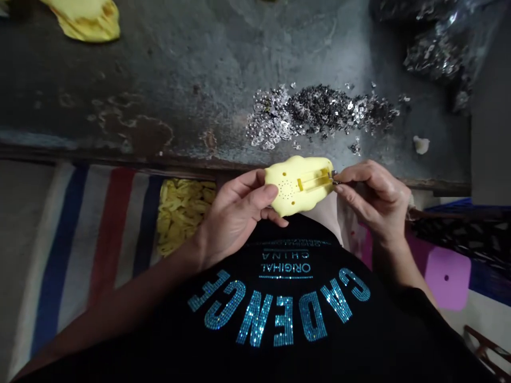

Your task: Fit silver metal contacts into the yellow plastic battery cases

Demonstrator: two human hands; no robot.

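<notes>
A yellow plastic shell (279, 175) with a ring of small speaker holes and a rectangular battery compartment is held level in front of my body. My left hand (243, 207) grips its left end, thumb on top and fingers underneath. At the other end, my right hand (371, 194) pinches a small metal contact piece (334, 174) between thumb and forefinger. That piece is against the right end of the compartment; how deep it sits I cannot tell. Just beyond the shell, a heap of small shiny metal pieces (323, 109) is spread on the dark metal bench (191, 64).
Dark plastic bags of metal pieces (435, 53) lie at the back right. A white scrap (421, 144) is near the bench's right side. Yellow parts (183, 213) fill a striped sack (99, 229) below left. Another yellow piece (90, 21) lies far left. A purple stool (447, 276) stands right.
</notes>
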